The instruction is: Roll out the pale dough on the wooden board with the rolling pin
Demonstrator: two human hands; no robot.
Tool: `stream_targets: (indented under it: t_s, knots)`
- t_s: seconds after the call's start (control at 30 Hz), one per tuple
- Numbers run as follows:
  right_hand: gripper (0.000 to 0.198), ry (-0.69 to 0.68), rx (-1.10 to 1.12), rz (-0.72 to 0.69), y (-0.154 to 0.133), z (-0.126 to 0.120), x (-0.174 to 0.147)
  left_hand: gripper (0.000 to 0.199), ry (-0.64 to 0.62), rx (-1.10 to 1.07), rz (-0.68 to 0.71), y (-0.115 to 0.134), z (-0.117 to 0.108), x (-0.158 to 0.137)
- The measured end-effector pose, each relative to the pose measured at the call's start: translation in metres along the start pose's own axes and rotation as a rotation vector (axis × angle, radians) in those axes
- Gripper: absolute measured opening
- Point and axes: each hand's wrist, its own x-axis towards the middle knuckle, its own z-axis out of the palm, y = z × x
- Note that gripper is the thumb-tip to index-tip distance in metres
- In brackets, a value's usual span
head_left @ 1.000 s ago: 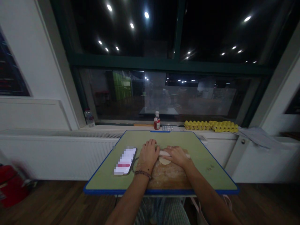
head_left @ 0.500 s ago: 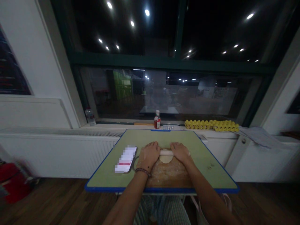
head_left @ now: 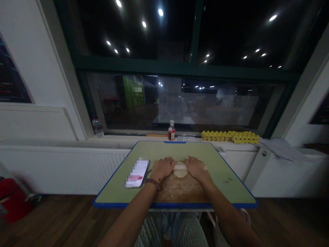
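Note:
A pale rolling pin (head_left: 180, 167) lies crosswise over a thin, rounded piece of dough (head_left: 181, 174), whose near edge shows below it. My left hand (head_left: 163, 168) is closed over the pin's left end, and my right hand (head_left: 196, 167) over its right end. Both palms press down from above, hiding the pin's ends. Beneath is a brown wooden board (head_left: 180, 192) dusted with flour. A phone (head_left: 138, 173) with a lit screen lies left of my left hand.
The green table (head_left: 115, 193) has a blue rim. On the windowsill behind stand a small bottle of reddish liquid (head_left: 171, 133), yellow egg trays (head_left: 230, 136) and a clear plastic bottle (head_left: 98, 127). Grey cloth (head_left: 279, 148) lies at the right; a red object (head_left: 14, 199) is on the floor at left.
The view has shifted slightly. My left wrist has moved a little outward and forward. Both hands stay on the rolling pin, which is still over the dough.

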Motion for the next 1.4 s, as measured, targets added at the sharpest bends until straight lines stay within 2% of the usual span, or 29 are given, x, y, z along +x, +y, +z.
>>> stream_targets:
  t_s: [0.13, 0.43, 0.67, 0.93, 1.17, 1.4]
  knots:
    - [0.051, -0.009, 0.087, 0.058, -0.002, -0.003, -0.007, 0.046, 0.005, -0.009, 0.011, 0.001, -0.002, -0.006]
    - [0.055, 0.042, 0.127, -0.105, 0.000, 0.001, -0.026, 0.048, -0.019, -0.065, 0.082, 0.004, -0.007, -0.022]
    - [0.055, 0.143, 0.250, -0.109, 0.000, 0.005, -0.040, 0.052, -0.012, -0.057, 0.112, 0.008, -0.011, -0.039]
    - [0.055, 0.138, 0.259, -0.131, -0.001, 0.007, -0.049, 0.052, 0.030, -0.079, 0.112, 0.009, -0.008, -0.047]
    - [0.055, 0.062, 0.222, -0.103, 0.002, 0.001, -0.032, 0.053, 0.031, -0.079, 0.103, 0.007, -0.006, -0.031]
    - [0.054, -0.061, 0.191, -0.045, 0.009, 0.006, 0.009, 0.052, -0.005, -0.073, 0.012, 0.001, -0.001, 0.000]
